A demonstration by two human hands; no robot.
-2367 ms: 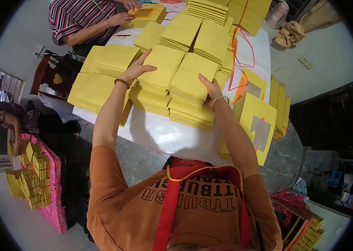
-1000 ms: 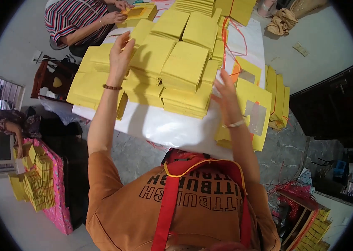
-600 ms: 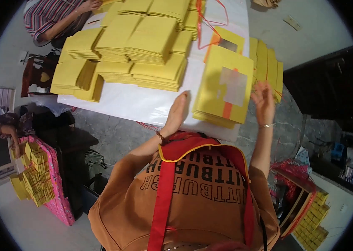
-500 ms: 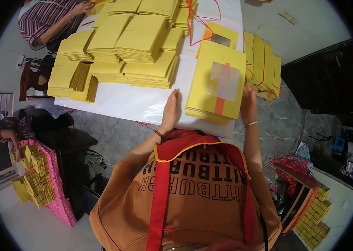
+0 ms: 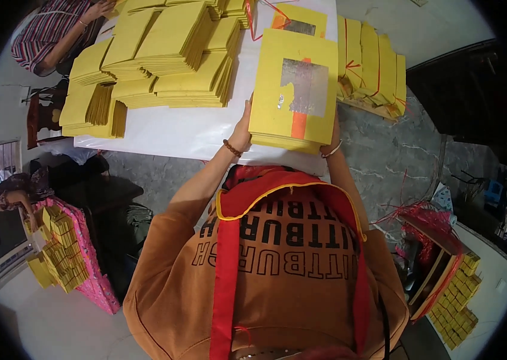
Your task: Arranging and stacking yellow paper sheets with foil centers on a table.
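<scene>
A thick stack of yellow paper sheets (image 5: 265, 72) stands near the front edge of the white-covered table (image 5: 163, 135). A shiny grey patch with torn edges and an orange strip mark its top. My left hand (image 5: 242, 128) presses along the stack's left side, its fingertips partly behind the edge. At the lower right corner my right hand (image 5: 331, 141) grips the other side, with most of its fingers hidden by the paper. Just beyond lies another yellow piece (image 5: 316, 21) with an orange strip and a dark patch.
Piled folded yellow bundles (image 5: 169, 42) cover the table's left. Bundles tied with red string (image 5: 369, 60) stand off its right edge. A person in a striped top (image 5: 49, 36) works at the far left. A pink-covered table (image 5: 94, 258) and a wooden rack with red string (image 5: 430, 264) stand nearer.
Both hands have closed in from apart onto the sides of the stack. My view has shifted, so the table sits a little higher and further left in the picture.
</scene>
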